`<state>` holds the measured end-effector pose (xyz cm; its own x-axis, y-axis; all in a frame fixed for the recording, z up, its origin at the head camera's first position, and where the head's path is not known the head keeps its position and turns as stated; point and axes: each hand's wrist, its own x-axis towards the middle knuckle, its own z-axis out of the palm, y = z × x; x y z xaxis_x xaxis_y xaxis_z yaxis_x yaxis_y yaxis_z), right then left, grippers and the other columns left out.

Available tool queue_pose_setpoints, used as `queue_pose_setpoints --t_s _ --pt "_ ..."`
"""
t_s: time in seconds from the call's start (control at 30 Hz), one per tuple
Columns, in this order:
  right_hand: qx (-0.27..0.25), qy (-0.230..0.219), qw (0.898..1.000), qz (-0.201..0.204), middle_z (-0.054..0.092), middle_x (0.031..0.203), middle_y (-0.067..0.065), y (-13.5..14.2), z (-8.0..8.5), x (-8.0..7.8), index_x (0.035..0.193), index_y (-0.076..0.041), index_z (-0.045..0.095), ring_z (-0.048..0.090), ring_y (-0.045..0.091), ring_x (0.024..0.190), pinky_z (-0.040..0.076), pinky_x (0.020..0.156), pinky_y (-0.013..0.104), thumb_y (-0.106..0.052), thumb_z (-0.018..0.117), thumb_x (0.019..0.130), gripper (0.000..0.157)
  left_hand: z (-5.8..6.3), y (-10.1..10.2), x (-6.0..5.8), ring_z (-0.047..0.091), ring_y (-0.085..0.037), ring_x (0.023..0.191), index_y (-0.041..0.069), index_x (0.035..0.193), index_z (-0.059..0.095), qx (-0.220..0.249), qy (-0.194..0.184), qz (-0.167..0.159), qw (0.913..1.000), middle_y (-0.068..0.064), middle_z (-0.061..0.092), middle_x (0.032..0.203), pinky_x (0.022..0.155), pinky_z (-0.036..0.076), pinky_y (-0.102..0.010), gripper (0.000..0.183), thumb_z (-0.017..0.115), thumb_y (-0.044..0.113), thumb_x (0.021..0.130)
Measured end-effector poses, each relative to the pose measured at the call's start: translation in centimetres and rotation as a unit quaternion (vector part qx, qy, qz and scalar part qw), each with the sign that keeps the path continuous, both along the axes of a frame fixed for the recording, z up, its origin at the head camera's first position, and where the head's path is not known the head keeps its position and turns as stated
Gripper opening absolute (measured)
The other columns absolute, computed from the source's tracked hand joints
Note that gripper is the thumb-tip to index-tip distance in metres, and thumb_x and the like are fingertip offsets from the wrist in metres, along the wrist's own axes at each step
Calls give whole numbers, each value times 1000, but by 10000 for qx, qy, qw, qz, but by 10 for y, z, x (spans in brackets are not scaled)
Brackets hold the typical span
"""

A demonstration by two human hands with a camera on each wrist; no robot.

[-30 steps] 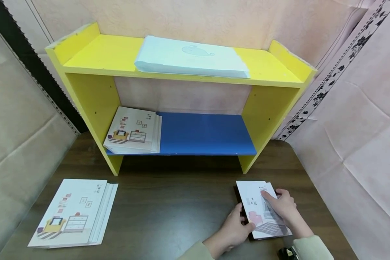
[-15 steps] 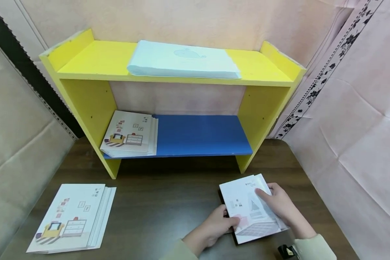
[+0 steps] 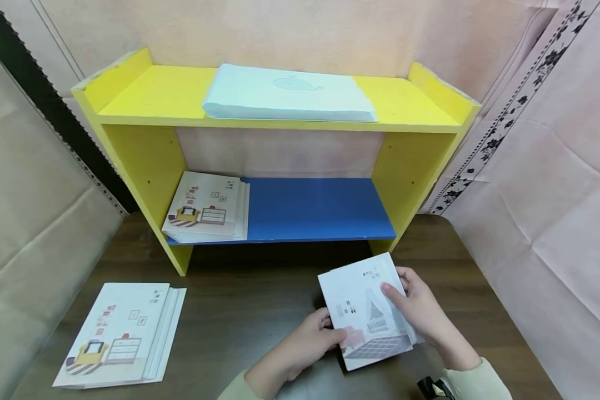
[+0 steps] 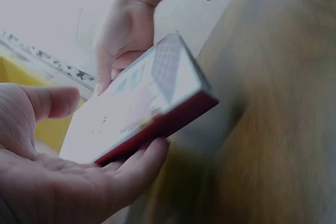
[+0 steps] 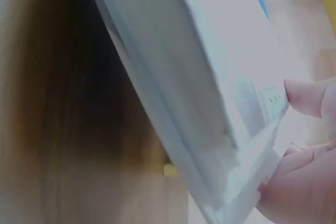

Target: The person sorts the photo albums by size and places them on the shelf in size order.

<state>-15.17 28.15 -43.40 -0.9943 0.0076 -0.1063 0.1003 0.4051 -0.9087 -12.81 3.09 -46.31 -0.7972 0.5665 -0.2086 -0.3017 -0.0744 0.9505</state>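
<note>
A small stack of white books [image 3: 362, 303], printed with a grey triangle and a pink shape, is tilted above the table at front right. My left hand [image 3: 305, 344] holds its left edge, thumb over the cover. In the left wrist view, the fingers of my left hand [image 4: 94, 179] lie beneath the books [image 4: 128, 106], along a dark red side. My right hand [image 3: 420, 308] grips the right edge, thumb on top. Offset layers of the books [image 5: 173, 72] show in the right wrist view beside my right hand [image 5: 304, 182].
A yellow shelf unit [image 3: 145, 191] stands at the back. Its blue board [image 3: 315, 208] bears a pile of white books [image 3: 205, 203] at the left. A pale blue packet [image 3: 290, 94] lies on top. Another book pile [image 3: 120, 333] lies at the table's front left.
Both hands have moved left and a little toward the shelf with the books. The stack has risen from the table and turned anticlockwise.
</note>
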Motion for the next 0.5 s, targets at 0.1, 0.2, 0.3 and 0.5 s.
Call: queue_pose_setpoints --t_s 0.1,0.2,0.3,0.5 --pt "-339 119 9993 -68 64 116 15 -11 7 -1 135 -8 40 68 28 81 57 65 40 -28 64 95 51 6 -3 2 61 -21 102 7 135 44 -252 497 411 9976 -9 60 115 84 53 -39 43 61 16 96" --pt "-689 181 9973 -181 62 121 15 -24 12 -4 135 -9 39 68 28 85 57 67 40 -27 63 96 50 7 -5 4 61 -19 102 15 143 36 -513 1164 956 9873 -7 60 116 80 54 -34 53 61 18 96" --pt "-1050 159 9937 -351 59 125 15 -38 15 -7 137 -9 38 67 27 90 57 71 40 -27 62 96 50 4 -6 4 61 -16 103 28 151 23 -618 1763 1409 9722 -3 56 122 79 53 -30 68 62 19 95" --pt "-1519 -55 9871 -502 58 126 13 -63 14 -10 136 -12 40 64 27 95 55 75 40 -25 58 99 44 -2 -12 2 60 -16 104 37 153 13 -531 2400 2092 9465 -1 52 127 81 53 -33 77 61 19 96"
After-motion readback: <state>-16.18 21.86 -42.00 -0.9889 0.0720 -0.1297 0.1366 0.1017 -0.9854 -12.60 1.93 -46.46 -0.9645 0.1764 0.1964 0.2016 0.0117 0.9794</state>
